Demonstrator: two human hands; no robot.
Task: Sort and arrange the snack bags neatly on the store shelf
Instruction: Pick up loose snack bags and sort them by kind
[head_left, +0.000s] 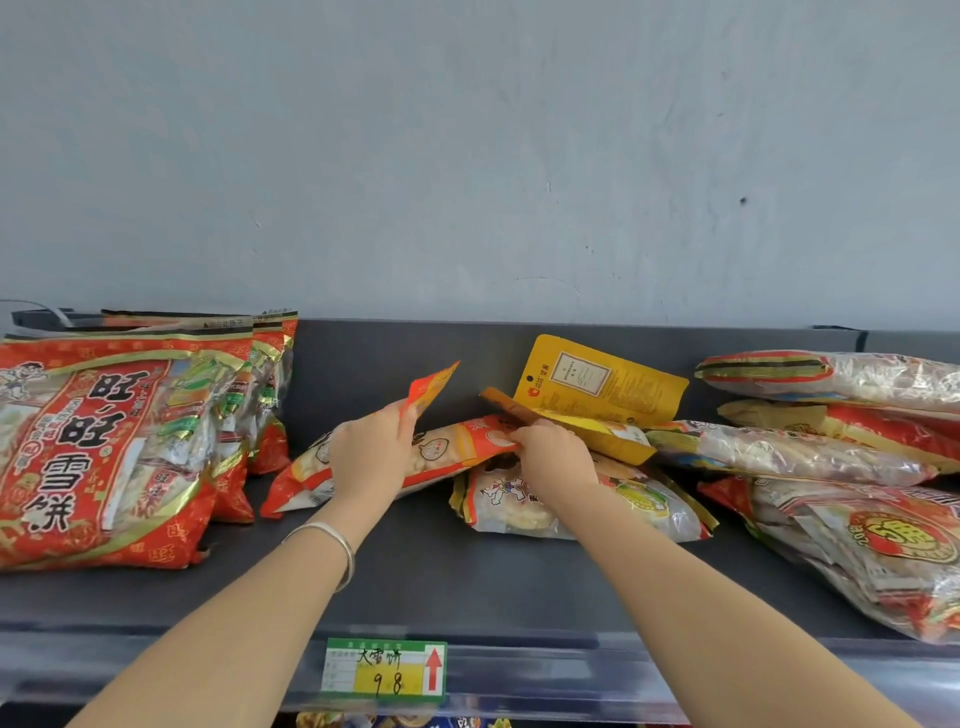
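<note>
Now lift gently: the left hand (371, 457) pinches the top corner of an orange snack bag (441, 449) lying mid-shelf (415, 561), while the right hand (553, 457) has its grip closed on a yellow pouch (597, 384). Both packs look glossy, crinkly, easily crushed.

head view | faces forward-down | close over shelf (467, 587)

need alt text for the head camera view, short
Two bare hands reach onto a dark store shelf: the left hand grips an orange snack bag, the right hand touches a yellow pouch. Red rice cracker bags stand at left.
</note>
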